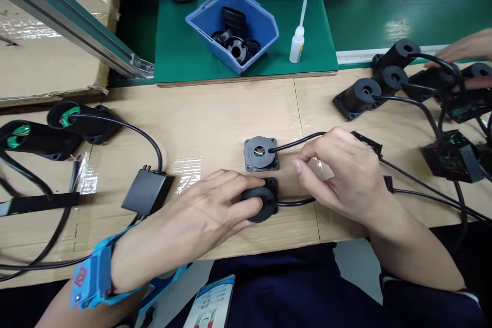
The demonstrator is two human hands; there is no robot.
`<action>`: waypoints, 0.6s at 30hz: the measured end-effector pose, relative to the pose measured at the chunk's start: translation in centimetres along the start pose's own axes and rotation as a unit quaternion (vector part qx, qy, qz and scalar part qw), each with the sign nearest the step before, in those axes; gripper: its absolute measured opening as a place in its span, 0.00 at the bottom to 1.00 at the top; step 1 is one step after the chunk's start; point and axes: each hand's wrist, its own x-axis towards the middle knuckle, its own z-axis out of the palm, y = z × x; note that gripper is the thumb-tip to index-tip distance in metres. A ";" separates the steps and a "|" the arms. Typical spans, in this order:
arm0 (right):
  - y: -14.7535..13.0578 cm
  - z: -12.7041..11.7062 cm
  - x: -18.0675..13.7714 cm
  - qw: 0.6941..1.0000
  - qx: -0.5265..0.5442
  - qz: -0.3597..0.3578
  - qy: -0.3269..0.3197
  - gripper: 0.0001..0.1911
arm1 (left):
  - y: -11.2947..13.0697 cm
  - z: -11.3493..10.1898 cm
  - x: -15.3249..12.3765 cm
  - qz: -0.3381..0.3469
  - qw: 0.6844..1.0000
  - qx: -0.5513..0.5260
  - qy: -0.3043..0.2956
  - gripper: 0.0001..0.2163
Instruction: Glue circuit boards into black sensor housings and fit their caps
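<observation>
My left hand point(219, 205) grips a black round cap with a square base point(265, 202), which rests on the cardboard-covered bench. A black cable leaves its right side and runs under my right hand point(342, 177). The thumb and index finger of that hand are pinched near each other above the bench; anything between them is too small to make out. Just behind the held cap lies a second, similar cap point(261, 154), with coloured wires showing in its central hole. Its cable point(300, 141) passes behind my right hand.
A blue bin point(196, 23) with black parts and a white dropper bottle point(297, 45) stand on a green board. Black housings with cables point(359, 97) stand at right, near another person's hand point(467, 47). More housings point(98, 123) and a black box point(146, 189) lie at left.
</observation>
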 end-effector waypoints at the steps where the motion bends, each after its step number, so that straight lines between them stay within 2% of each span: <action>1: 0.0 0.0 0.1 1.000 0.006 0.001 -0.005 0.05 | 0.0 -0.1 0.0 -0.002 1.000 -0.002 -0.001 0.09; 6: -0.3 -0.5 0.2 0.999 0.030 0.004 -0.029 0.06 | 0.0 0.1 0.0 0.020 0.999 0.003 0.039 0.15; 8: -1.3 -0.9 -0.5 0.998 0.015 -0.027 -0.048 0.06 | 0.1 0.3 0.0 0.021 0.998 0.012 0.057 0.16; 10: -3.0 -1.3 -1.7 0.993 -0.032 -0.091 -0.069 0.08 | 0.2 0.5 0.0 0.009 0.999 0.013 0.052 0.15; 13: -5.5 -1.9 -3.6 0.978 -0.086 -0.168 -0.088 0.15 | 0.2 0.8 0.1 0.000 0.999 0.014 0.046 0.15; 18: -6.0 -1.4 -4.4 0.963 -0.144 -0.171 -0.152 0.28 | 0.0 0.9 0.1 -0.006 0.999 0.009 0.042 0.15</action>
